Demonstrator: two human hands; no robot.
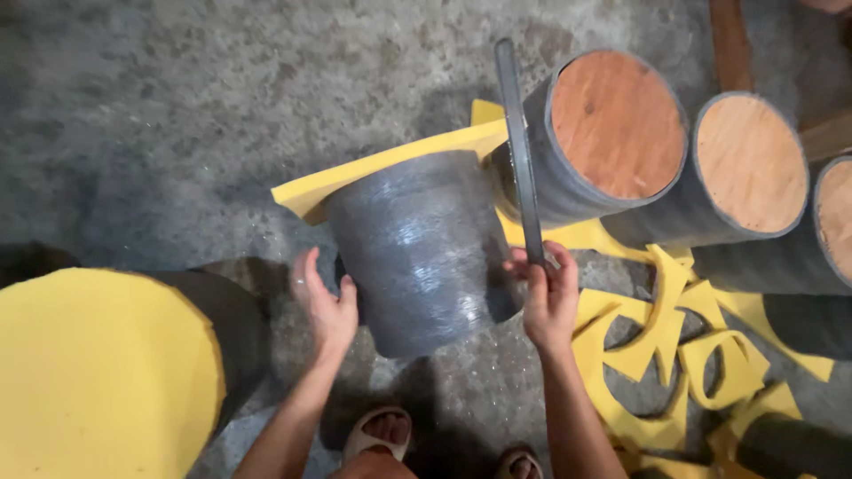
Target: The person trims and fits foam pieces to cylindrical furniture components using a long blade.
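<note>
Between both hands (328, 306) — grey drum (417, 248).

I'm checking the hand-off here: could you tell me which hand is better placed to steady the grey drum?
Left. The left hand already rests open against the grey drum, while the right hand is occupied gripping the long dark strip.

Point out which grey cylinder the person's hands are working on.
The grey cylinder standing on yellow foam, left hand against its side; the others behind show round wooden ends.
</note>
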